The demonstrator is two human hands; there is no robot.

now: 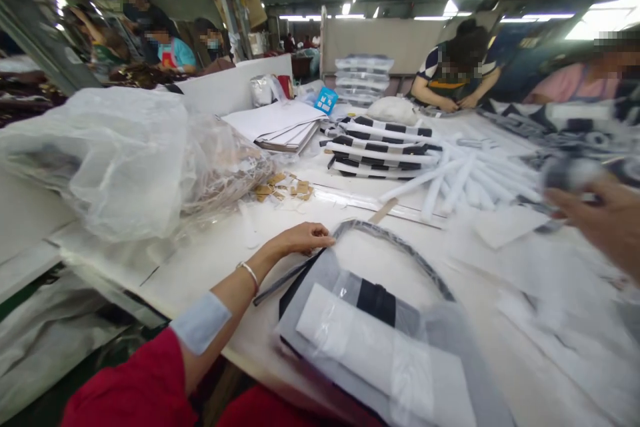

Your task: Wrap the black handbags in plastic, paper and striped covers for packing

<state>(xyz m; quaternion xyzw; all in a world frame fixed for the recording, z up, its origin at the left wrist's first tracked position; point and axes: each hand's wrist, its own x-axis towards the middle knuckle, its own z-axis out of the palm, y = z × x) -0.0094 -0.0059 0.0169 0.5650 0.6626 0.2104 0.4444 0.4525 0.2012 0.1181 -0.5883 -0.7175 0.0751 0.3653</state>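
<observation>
A grey and black handbag lies on the table in front of me, with a white sheet and clear film over its front. Its dark handle, wrapped in clear plastic, arches up behind it. My left hand is closed, fingers pinched on the handle near its left end. At the right edge, my right hand is blurred by motion. Its fingers curl around a dark and pale object, too smeared to name. The lower part of the bag runs out of view.
A large clear plastic bag lies at the left, near small brown tags. Behind are white sheets, stacked black-and-white strap pieces and several white foam tubes. Loose white sheets lie right. A co-worker sits opposite.
</observation>
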